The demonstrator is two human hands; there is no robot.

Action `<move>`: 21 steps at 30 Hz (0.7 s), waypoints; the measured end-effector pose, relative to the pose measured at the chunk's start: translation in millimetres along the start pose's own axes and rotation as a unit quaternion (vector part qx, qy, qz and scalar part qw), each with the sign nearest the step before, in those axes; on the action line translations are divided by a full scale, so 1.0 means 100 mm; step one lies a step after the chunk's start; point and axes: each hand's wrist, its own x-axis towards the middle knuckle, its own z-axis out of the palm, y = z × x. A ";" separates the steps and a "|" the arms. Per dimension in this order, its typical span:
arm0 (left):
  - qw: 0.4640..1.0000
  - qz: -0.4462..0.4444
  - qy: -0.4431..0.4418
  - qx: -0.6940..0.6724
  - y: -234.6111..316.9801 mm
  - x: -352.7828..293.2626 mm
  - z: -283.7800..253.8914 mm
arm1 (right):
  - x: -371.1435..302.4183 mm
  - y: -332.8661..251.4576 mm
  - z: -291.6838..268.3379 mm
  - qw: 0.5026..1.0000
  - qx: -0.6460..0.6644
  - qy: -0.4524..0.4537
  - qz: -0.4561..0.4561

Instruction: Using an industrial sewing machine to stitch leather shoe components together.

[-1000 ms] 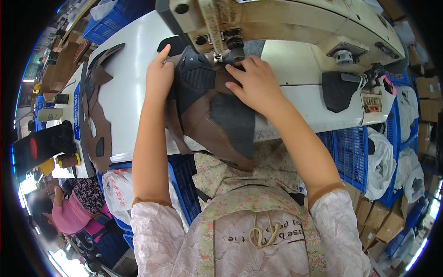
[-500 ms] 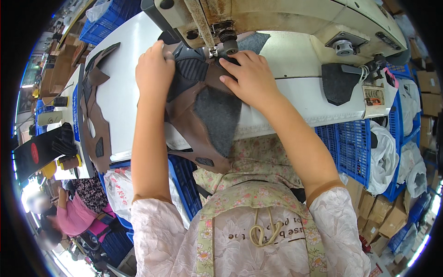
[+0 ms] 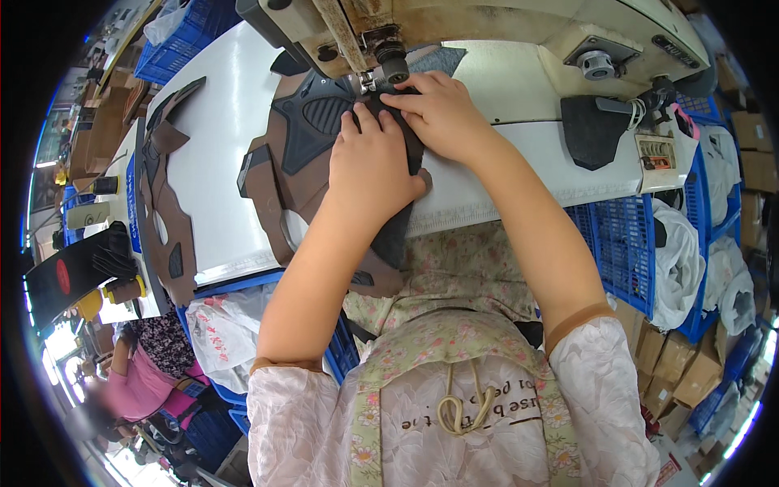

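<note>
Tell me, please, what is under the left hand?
The brown-and-black workpiece lies under the left hand; a dark panel shows at the hand's right side. What the hand covers cannot be seen.

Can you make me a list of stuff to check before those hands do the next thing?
1. Left hand flat on the brown-and-black piece: ok.
2. Right hand resting on it too: ok.
3. Right hand well away from the presser foot: not ok, it looks close.
4. Presser foot pressed down: cannot tell.
5. Whole piece on the white table: not ok, its near end hangs over the edge.
</note>
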 end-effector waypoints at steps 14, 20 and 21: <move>0.989 0.014 0.139 0.054 0.09 -0.02 0.34 | -0.03 -0.02 0.00 1.000 -0.006 -0.003 0.003; 0.994 0.064 0.082 0.021 -0.16 -0.08 0.15 | -0.05 -0.04 -0.02 1.000 -0.018 -0.017 0.010; 0.994 0.065 0.081 0.019 -0.19 -0.08 0.14 | -0.05 -0.05 -0.02 1.000 -0.018 -0.014 0.013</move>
